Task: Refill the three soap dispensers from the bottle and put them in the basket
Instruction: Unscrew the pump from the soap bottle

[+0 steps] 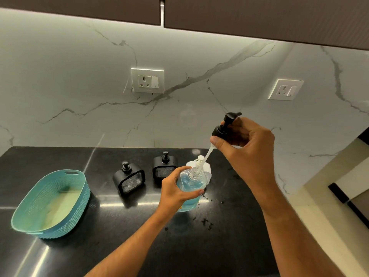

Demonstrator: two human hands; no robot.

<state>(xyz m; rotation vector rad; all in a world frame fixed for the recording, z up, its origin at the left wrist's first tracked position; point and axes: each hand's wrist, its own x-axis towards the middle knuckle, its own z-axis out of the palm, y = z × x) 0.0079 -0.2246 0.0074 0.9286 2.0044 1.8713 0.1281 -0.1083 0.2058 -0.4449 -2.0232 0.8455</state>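
meanwhile left hand point(175, 191) grips the blue soap bottle point(191, 188), raised right hand point(244, 140) pinches a black pump point(224, 125).

A black polished countertop point(123, 232) is seen across the lower part of the view, with streaks of light reflected in it and small dark specks scattered near its right side. Behind it, a white marble-patterned backsplash point(79, 86) crossed by grey veins is lit from above. Two white socket plates are mounted on this wall: one socket with a switch point(147, 80) near the middle, another socket point(285, 89) further right. Dark brown upper cabinets point(259, 15) are hung along the top. A cream surface with dark trim point(343, 194) is visible at the right edge.
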